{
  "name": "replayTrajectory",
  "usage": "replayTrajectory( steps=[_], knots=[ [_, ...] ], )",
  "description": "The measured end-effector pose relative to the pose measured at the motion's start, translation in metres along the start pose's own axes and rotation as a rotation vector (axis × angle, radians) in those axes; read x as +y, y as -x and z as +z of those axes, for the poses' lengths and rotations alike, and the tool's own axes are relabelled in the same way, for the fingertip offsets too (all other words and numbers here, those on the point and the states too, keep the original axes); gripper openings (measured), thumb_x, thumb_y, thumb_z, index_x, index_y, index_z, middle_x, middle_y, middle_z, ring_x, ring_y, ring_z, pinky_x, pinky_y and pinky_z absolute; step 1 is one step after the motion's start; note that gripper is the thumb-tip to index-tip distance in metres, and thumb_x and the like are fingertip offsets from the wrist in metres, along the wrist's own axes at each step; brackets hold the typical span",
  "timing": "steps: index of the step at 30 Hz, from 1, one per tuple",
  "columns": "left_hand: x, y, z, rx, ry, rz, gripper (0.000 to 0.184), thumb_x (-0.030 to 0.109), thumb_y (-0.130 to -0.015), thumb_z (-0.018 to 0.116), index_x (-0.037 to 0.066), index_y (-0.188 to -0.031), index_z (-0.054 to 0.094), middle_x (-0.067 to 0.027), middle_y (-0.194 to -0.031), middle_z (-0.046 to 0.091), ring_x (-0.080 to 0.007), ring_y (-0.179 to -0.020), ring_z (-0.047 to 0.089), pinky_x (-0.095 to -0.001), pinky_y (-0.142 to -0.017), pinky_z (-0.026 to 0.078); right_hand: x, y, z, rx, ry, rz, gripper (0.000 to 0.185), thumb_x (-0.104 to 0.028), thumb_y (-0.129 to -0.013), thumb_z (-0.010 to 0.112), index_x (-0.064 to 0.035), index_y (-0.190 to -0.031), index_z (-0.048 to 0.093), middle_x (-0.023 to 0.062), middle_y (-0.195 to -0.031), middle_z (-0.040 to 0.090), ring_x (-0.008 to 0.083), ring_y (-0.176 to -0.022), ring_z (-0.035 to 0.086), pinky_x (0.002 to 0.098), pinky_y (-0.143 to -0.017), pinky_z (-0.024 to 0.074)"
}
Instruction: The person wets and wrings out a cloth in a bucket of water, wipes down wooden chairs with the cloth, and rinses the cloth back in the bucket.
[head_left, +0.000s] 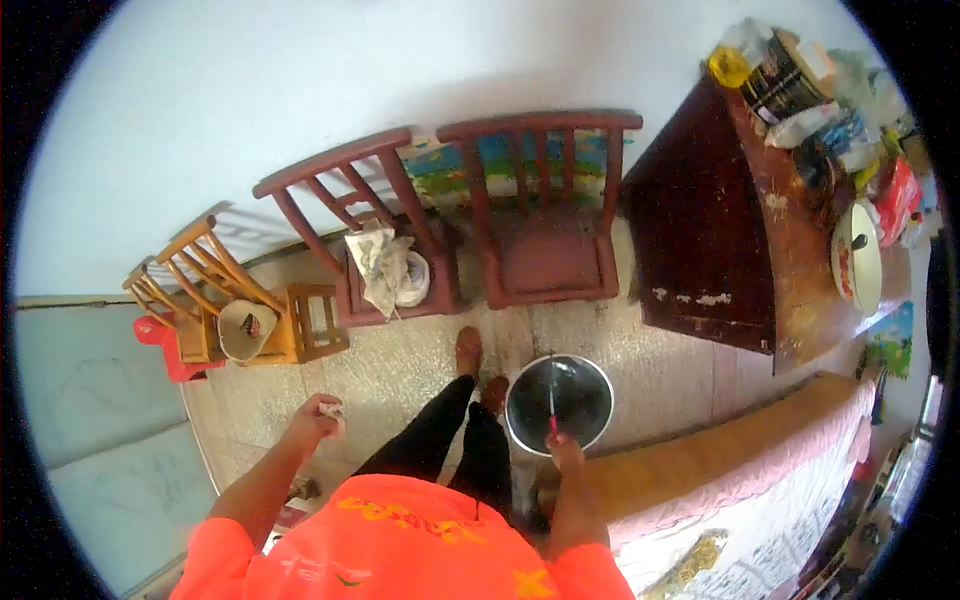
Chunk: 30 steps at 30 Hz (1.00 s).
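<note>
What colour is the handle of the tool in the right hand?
The handle is pinkish red, seen in the head view.

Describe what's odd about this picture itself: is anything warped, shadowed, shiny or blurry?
In the head view, black corners frame a round image and the dark red wooden cabinet looks tilted, suggesting a wide lens; soft shadows mark the white wall; the pale patterned floor shines in patches; the small whitish item in the person's left hand is too blurred to identify.

light is bright, with strong fisheye bending.
</note>
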<state>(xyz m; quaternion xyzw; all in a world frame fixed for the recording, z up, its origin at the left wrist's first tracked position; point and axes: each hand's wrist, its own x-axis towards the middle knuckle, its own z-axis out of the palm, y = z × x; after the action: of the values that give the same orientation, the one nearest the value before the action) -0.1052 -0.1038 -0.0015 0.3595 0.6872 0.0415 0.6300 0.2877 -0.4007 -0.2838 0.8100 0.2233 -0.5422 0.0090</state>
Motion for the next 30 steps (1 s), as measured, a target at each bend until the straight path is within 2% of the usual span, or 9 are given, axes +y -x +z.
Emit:
replayTrajectory(
  steps=[2,5,10,12,14,16,23,25,30],
  knots=[
    [-0.008,0.009,0.003,-0.003,-0.013,0.015,0.04,0.0,-0.074,0.054,0.01,-0.113,0.053,-0.0056,-0.088,0.059,-0.016,-0.076,0.058,-0.026,-0.063,0.045,0.053,-0.045,0.06,-0.108,-0.198,-0.159,0.052,-0.048,-0.082,0.052,-0.0056,-0.113,0.057,0.0146,-0.119,0.058,0.0302,-0.11,0.055,0.0429,-0.088,0.0444],
    [-0.024,0.022,0.007,-0.001,0.178,0.041,0.039,0.001,-0.076,0.055,0.008,-0.114,0.052,-0.0053,-0.089,0.059,-0.0163,-0.076,0.058,-0.0264,-0.063,0.045,-0.036,0.032,-0.006,-0.139,0.093,-0.227,0.055,-0.046,-0.084,0.051,-0.0111,-0.127,0.053,0.0119,-0.121,0.059,0.0335,-0.101,0.06,0.0407,-0.086,0.0482],
    [-0.042,0.048,-0.001,0.054,0.308,0.119,0.035,0.005,-0.079,0.058,0.005,-0.113,0.052,-0.0054,-0.091,0.059,-0.0161,-0.075,0.058,-0.027,-0.063,0.045,-0.014,-0.013,-0.004,-0.115,0.224,-0.639,0.042,-0.041,-0.088,0.048,-0.0089,-0.111,0.063,0.0083,-0.099,0.068,0.0272,-0.091,0.063,0.0366,-0.086,0.0469],
    [-0.058,0.063,-0.015,0.114,0.415,0.142,0.032,0.009,-0.081,0.059,0.005,-0.112,0.053,-0.0057,-0.092,0.059,-0.0152,-0.076,0.058,-0.0277,-0.063,0.045,0.003,-0.059,-0.001,-0.123,0.275,-0.815,0.038,-0.04,-0.089,0.046,-0.0079,-0.091,0.066,0.0089,-0.08,0.067,0.0241,-0.084,0.063,0.0365,-0.083,0.0477],
    [-0.084,0.066,-0.035,0.176,0.493,0.176,0.032,0.012,-0.083,0.059,0.005,-0.113,0.053,-0.0063,-0.094,0.059,-0.0149,-0.079,0.058,-0.0287,-0.065,0.046,-0.102,0.03,-0.056,-0.189,0.569,-0.472,0.025,-0.028,-0.085,0.051,-0.011,-0.089,0.07,0.0076,-0.094,0.065,0.0268,-0.093,0.062,0.0405,-0.078,0.0516],
    [-0.113,0.073,-0.06,0.278,0.557,0.221,0.033,0.014,-0.083,0.059,0.005,-0.114,0.053,-0.0067,-0.096,0.06,-0.0151,-0.08,0.058,-0.0292,-0.066,0.046,-0.117,0.037,-0.067,0.077,1.188,-0.805,0.025,-0.03,-0.084,0.052,-0.0129,-0.087,0.07,0.007,-0.096,0.065,0.0261,-0.093,0.063,0.0406,-0.077,0.0523],
    [-0.244,0.109,-0.149,0.595,0.889,0.191,0.039,0.005,-0.079,0.058,0.004,-0.117,0.05,-0.0097,-0.095,0.061,-0.018,-0.079,0.061,-0.0302,-0.065,0.048,-0.081,-0.132,-0.102,-0.02,1.277,-1.002,0.018,-0.027,-0.08,0.056,-0.0145,-0.091,0.064,0.0122,-0.088,0.062,0.029,-0.081,0.061,0.0527,-0.059,0.0476],
    [-0.268,0.127,-0.18,0.601,1.156,0.266,0.037,0.004,-0.079,0.057,0.005,-0.116,0.052,-0.011,-0.096,0.061,-0.0188,-0.078,0.062,-0.0314,-0.064,0.05,-0.18,-0.063,-0.064,-0.094,1.257,-0.814,0.019,-0.026,-0.081,0.055,-0.0137,-0.093,0.063,0.0122,-0.09,0.062,0.0285,-0.082,0.061,0.0516,-0.061,0.0475],
    [-0.336,0.165,-0.233,0.832,1.367,0.326,0.041,-0.007,-0.071,0.052,0.0,-0.111,0.051,-0.0104,-0.085,0.06,-0.0198,-0.07,0.061,-0.0313,-0.056,0.047,-0.379,0.029,0.036,-0.136,1.207,-0.796,0.021,-0.025,-0.082,0.055,-0.0118,-0.097,0.062,0.012,-0.094,0.062,0.0275,-0.086,0.061,0.049,-0.066,0.0473]
  ],
)
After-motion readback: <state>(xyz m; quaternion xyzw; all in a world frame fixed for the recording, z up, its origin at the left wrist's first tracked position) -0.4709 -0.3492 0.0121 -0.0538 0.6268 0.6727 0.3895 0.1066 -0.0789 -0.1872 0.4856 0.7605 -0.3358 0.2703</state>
